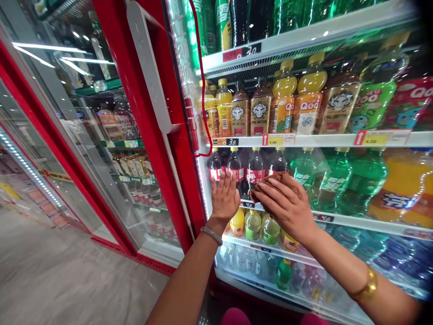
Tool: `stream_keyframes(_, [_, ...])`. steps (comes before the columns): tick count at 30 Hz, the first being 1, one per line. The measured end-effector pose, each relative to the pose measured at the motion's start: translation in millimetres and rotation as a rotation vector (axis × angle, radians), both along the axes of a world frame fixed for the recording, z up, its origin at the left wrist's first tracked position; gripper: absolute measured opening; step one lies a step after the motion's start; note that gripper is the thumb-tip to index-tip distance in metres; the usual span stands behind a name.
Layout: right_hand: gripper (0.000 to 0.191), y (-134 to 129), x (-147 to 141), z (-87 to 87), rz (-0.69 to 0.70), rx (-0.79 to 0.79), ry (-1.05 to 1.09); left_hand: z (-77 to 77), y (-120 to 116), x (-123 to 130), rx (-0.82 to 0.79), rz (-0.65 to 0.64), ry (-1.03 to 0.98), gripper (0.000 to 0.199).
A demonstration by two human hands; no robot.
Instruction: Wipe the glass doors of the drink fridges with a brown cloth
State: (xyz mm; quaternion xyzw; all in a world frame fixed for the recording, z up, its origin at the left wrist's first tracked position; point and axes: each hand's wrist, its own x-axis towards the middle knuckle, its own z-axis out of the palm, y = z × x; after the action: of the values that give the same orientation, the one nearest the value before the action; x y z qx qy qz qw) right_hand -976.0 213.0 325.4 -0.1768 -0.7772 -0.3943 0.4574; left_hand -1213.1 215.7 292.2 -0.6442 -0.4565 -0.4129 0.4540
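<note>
My right hand [287, 201] lies over a bunched brown cloth [283, 176] against the glass [324, 163] of a drinks cooler, fingers drawn together across the fabric; my thumb is hidden, so I cannot tell whether it pinches the cloth from beneath. My left hand [225, 196], holding nothing, is raised nearer the pane's left edge, palm toward the glass, fingers lightly spread; whether its whole palm touches, I cannot tell.

The cloth sits toward the middle of the pane, just beside my left fingertips, in front of the shelf of cola bottles [255, 174]. To my judgement, it works best spread flatter, with even pressure from the palm rather than the fingertips and no bare knuckle dragging. The left palm should brace lightly, lest it leave prints.

The cloth looks soft and matte, its edge rumpled into folds; the pane is hard, slick and streaked with reflections. Along the pane's left edge stands a glossy red frame [181, 162], with a pale, smooth bar handle [149, 67] beyond it. Behind the glass, green bottles [334, 176] bulge and taper near the shelf's right half, above a flat white front edge [358, 220]. A rounded gold bangle [367, 284] circles my right forearm.
</note>
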Motion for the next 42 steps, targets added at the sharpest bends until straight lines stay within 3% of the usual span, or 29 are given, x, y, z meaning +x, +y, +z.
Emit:
stream_keyframes(5, [0.046,5,-7,34.5,-0.007,0.048,0.237,10.9,-1,37,0.015,-0.127,0.084,0.079])
stream_keyframes(7, [0.040,7,-9,33.3,-0.010,0.086,0.209,20.7,2,52,0.017,-0.144,-0.005,0.078])
stream_keyframes(10, [0.036,4,18,12.7,-0.020,0.091,0.049,27.8,5,66,-0.005,-0.094,-0.142,0.076])
stream_keyframes(13, [0.037,-2,58,-1.0,-0.044,0.037,0.011,21.6,5,76,-0.015,-0.079,-0.094,0.077])
stream_keyframes(15, [0.042,-3,72,4.7,-0.054,0.012,0.098,15.7,5,88,-0.029,-0.110,-0.015,0.077])
stream_keyframes(17, [0.049,-1,71,16.8,-0.047,-0.001,0.225,13.6,5,104,-0.028,-0.151,0.028,0.078])
stream_keyframes(20, [0.048,5,60,23.2,-0.022,0.007,0.319,18.5,5,131,-0.004,-0.134,-0.098,0.076])
stream_keyframes(23, [0.041,4,74,4.3,-0.032,0.004,0.213,20.5,3,153,-0.031,-0.085,-0.163,0.072])
stream_keyframes(25, [0.040,0,100,-10.1,-0.049,-0.016,0.153,14.8,2,164,-0.044,-0.100,-0.101,0.070])
stream_keyframes(27, [0.042,-4,126,-13.7,-0.073,-0.040,0.172,5.8,3,174,-0.023,-0.118,-0.063,0.070])
stream_keyframes(30, [0.045,-5,142,4.2,-0.112,-0.073,0.313,-4.1,5,185,0.024,-0.092,-0.083,0.067])
stream_keyframes(33, [0.044,1,127,21.0,-0.109,-0.063,0.450,-5.3,7,189,0.030,-0.064,-0.087,0.063])
stream_keyframes(35, [0.042,6,117,14.5,-0.080,-0.019,0.421,-4.4,6,189,0.024,-0.063,-0.083,0.061])
stream_keyframes(37, [0.040,7,120,-4.8,-0.053,0.012,0.300,-4.8,4,189,0.030,-0.059,-0.087,0.061])
stream_keyframes(40, [0.039,0,149,-31.0,-0.039,-0.026,0.178,-8.9,0,196,0.003,-0.030,-0.131,0.065])
stream_keyframes(42, [0.040,-6,170,-29.5,-0.054,-0.089,0.205,-12.3,0,206,-0.028,-0.016,-0.178,0.069])
